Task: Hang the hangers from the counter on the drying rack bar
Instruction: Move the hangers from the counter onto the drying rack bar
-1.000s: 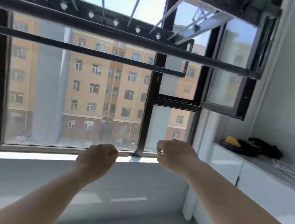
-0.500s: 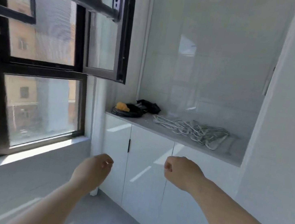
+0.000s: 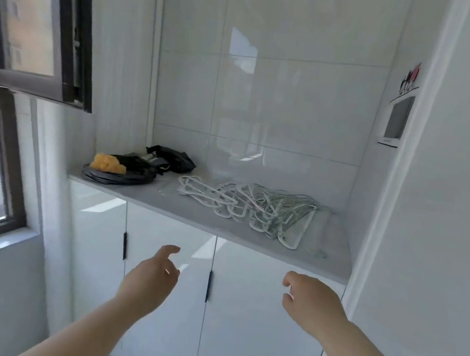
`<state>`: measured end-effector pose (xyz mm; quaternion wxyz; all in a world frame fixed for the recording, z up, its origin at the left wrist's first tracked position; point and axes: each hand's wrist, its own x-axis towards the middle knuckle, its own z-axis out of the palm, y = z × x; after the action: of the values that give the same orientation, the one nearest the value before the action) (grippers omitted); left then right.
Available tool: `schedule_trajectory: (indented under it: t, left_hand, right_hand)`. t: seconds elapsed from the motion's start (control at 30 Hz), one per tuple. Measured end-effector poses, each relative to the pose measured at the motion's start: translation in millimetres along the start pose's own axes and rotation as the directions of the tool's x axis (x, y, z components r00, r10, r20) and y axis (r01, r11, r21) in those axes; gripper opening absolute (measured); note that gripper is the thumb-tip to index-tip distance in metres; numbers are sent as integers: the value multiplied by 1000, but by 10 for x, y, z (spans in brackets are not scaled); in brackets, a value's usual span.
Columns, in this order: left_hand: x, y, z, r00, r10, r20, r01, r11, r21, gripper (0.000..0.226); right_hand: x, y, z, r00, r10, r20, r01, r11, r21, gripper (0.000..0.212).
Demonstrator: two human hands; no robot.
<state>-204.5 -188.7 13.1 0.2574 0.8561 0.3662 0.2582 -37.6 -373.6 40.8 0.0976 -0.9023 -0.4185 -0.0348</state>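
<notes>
Black window frame point(image 3: 52, 31) now sits only at the left of frame. View has swung off the window vs 1 s ago, and the rack bar is out of shot. Black bag point(image 3: 134, 177) w/ yellow lump point(image 3: 108, 163) at left end of bench point(image 3: 164, 201). Left hand point(image 3: 153, 278) lower centre, in front of cabinet doors point(image 3: 253, 316), below bench edge. It was a fist 0.5 s ago; fingers now loosened, part spread, empty. White hangers point(image 3: 253, 207) are a tangled pile centre-right on bench, untouched. Right hand point(image 3: 312, 303) lower right, same: fingers uncurling, empty, apart from pile. Read: reach for first pickup starting, nothing hung yet. Tangle prob needs separating.
</notes>
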Motion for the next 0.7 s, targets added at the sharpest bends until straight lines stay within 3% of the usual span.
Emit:
schedule_trajectory:
  t: [0.2,0.37,0.53,0.63,0.7]
  left_hand:
    - [817,145,690,998,-69,5,69,998,6,19]
    - [1225,361,1245,986,-140,87,143,989,-34,21]
    - [1395,447,1497,985,-94,144,92,996,22,34]
    - [1697,610,1592,994,-35,102,34,999,11,32]
    - [1932,733,1720,996,0,84,-1,1000,9,23]
  right_hand:
    - [1099,561,464,1000,-15,-21,15,1000,6,36]
    - [1812,946,811,998,3,-59,1,998,63,42]
    - [2311,1184,1026,997,-60,-41,62,997,48,56]
    - [2449,1193,1101,996,-83,-8,84,996,35,84]
    - [2487,1170,1141,999,-52,-4,52,998,-22,85]
